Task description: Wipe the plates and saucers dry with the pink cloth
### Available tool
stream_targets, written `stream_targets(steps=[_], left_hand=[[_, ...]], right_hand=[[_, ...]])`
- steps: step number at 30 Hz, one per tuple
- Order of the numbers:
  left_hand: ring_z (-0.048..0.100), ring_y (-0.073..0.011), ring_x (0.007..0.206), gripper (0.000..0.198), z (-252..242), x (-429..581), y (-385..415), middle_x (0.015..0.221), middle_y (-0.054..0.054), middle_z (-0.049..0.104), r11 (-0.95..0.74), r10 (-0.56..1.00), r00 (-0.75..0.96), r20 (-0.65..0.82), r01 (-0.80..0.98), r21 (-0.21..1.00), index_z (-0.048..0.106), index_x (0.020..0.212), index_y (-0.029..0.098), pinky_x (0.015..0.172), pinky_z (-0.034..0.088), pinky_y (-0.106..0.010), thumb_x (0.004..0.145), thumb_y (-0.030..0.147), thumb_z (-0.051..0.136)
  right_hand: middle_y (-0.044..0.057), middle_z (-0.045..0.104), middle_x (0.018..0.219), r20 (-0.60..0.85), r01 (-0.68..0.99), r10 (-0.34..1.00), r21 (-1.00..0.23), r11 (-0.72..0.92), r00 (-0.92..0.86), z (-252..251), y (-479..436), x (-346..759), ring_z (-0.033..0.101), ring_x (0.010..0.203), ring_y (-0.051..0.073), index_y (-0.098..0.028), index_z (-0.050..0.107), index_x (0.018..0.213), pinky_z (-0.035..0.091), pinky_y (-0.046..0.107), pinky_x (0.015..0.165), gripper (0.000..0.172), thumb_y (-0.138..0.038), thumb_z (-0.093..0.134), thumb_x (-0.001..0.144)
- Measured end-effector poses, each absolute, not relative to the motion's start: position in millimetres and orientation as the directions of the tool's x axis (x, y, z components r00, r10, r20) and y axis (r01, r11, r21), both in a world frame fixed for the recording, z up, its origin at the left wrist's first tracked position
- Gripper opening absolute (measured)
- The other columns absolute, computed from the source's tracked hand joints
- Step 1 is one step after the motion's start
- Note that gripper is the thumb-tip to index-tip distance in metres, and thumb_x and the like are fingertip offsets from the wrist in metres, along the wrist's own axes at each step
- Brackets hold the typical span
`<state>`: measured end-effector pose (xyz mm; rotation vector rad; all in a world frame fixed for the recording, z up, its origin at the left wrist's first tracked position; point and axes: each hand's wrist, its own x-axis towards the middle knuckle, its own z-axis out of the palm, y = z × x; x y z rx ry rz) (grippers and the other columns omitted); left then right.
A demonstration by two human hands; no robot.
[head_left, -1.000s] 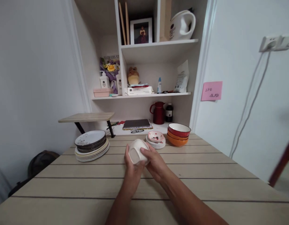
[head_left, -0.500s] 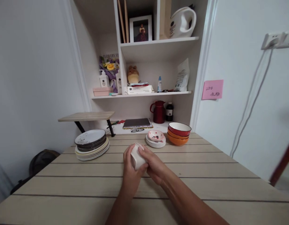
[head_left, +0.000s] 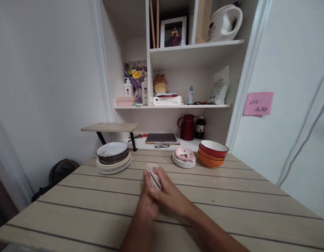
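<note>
A small pale dish (head_left: 153,175) with a pinkish rim is held tilted above the middle of the table. My left hand (head_left: 147,196) is closed around its left side and underside. From the right, my right hand (head_left: 167,190) grips it too, the fingertips over the upper edge and the thumb near the lower end. Much of the dish is hidden by the fingers; folds or markings inside it are too blurred to make out. Beyond it stands a stack of small white plates (head_left: 183,163) with a pink patterned bowl (head_left: 184,154) on top.
Stacked plates (head_left: 113,157) stand left, near a small raised shelf (head_left: 109,127). Orange and red bowls (head_left: 213,154) are nested at right. Behind the slatted table (head_left: 99,203) are a laptop-like dark slab (head_left: 162,138), glasses (head_left: 162,146), a red jug (head_left: 187,127) and a dark bottle (head_left: 200,127).
The dish has turned in my hands, from its smooth pale outside to its rim and inside. My right fingers have shifted over its edge. The view has swung slightly left.
</note>
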<state>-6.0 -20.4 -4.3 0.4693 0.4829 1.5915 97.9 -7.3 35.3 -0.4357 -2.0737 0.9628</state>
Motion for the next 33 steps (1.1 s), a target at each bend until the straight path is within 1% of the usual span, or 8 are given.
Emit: stream_targets(steps=[9,12,15,17,20,24,29,33], left_hand=[[0.063,-0.0206,0.109,0.055,7.9,-7.8,-26.2,0.106,-0.008,0.072,0.181,0.981,0.193,-0.014,-0.891,0.415,0.069,0.103,0.015,0.102,0.044,-0.033,0.088,0.061,0.043],[0.063,-0.0192,0.107,0.053,8.3,-11.4,-25.8,0.108,-0.006,0.071,0.133,0.99,0.142,-0.014,-0.882,0.452,0.068,0.106,0.017,0.101,0.044,-0.031,0.086,0.062,0.047],[0.058,-0.0205,0.115,0.056,8.4,-12.0,-24.9,0.119,-0.007,0.066,0.024,1.0,0.012,-0.024,-0.809,0.587,0.063,0.114,0.019,0.103,0.042,-0.032,0.084,0.064,0.048],[0.051,-0.0232,0.125,0.061,7.4,-7.7,-24.1,0.13,-0.01,0.058,-0.101,0.99,-0.142,0.009,-0.658,0.746,0.056,0.124,0.02,0.106,0.039,-0.035,0.084,0.065,0.046],[0.036,-0.0255,0.136,0.061,2.2,4.6,-22.7,0.147,-0.01,0.04,-0.364,0.87,-0.409,0.276,-0.154,0.918,0.042,0.137,0.026,0.112,0.03,-0.042,0.085,0.054,0.054],[0.026,-0.0294,0.141,0.072,-5.5,18.2,-22.9,0.153,-0.011,0.025,-0.507,0.632,-0.319,0.707,0.52,0.688,0.038,0.14,0.028,0.114,0.024,-0.052,0.075,0.027,0.069],[0.027,-0.0351,0.139,0.092,-3.9,13.3,-26.6,0.154,-0.013,0.019,-0.417,0.585,-0.267,0.766,0.711,0.567,0.034,0.141,0.031,0.11,0.029,-0.056,0.062,0.026,0.081],[0.039,-0.0332,0.131,0.084,-2.2,5.2,-24.7,0.143,-0.015,0.039,-0.552,0.616,-0.14,0.775,0.626,0.551,0.04,0.138,0.027,0.108,0.034,-0.053,0.065,0.051,0.076]], right_hand=[[0.006,0.055,0.106,0.445,0.171,0.342,-0.381,0.909,-0.828,39.7,12.7,114.2,0.046,0.1,0.024,-0.021,0.054,0.087,0.034,0.04,0.091,0.02,-0.011,0.059,0.071],[0.005,0.057,0.1,0.476,0.148,0.391,-0.469,0.871,-0.788,36.5,11.0,110.1,0.046,0.095,0.023,-0.022,0.055,0.084,0.035,0.038,0.086,0.013,-0.016,0.061,0.073],[0.002,0.056,0.09,0.496,0.019,0.551,-0.732,0.681,-0.671,33.0,4.9,101.9,0.047,0.088,0.021,-0.021,0.058,0.085,0.037,0.033,0.081,0.011,-0.024,0.064,0.076],[0.0,0.057,0.087,0.436,-0.154,0.694,-0.889,0.431,-0.573,32.6,1.2,97.1,0.05,0.083,0.018,-0.021,0.059,0.09,0.039,0.03,0.076,0.018,-0.029,0.067,0.076],[0.0,0.061,0.088,0.284,-0.45,0.846,-0.891,0.059,-0.451,35.0,1.6,95.1,0.055,0.079,0.016,-0.02,0.058,0.098,0.043,0.027,0.074,0.031,-0.034,0.071,0.073],[0.001,0.065,0.082,0.12,-0.595,0.899,-0.785,-0.175,-0.422,41.7,10.3,103.0,0.06,0.069,0.016,-0.019,0.058,0.097,0.047,0.028,0.065,0.04,-0.034,0.077,0.066],[0.001,0.066,0.075,0.062,-0.537,0.88,-0.812,-0.229,-0.471,53.7,10.4,113.0,0.061,0.064,0.016,-0.017,0.059,0.093,0.047,0.026,0.059,0.038,-0.03,0.078,0.062],[-0.001,0.065,0.074,0.058,-0.489,0.864,-0.842,-0.227,-0.501,56.8,7.8,116.0,0.059,0.063,0.014,-0.017,0.06,0.09,0.044,0.024,0.057,0.036,-0.028,0.078,0.06]])
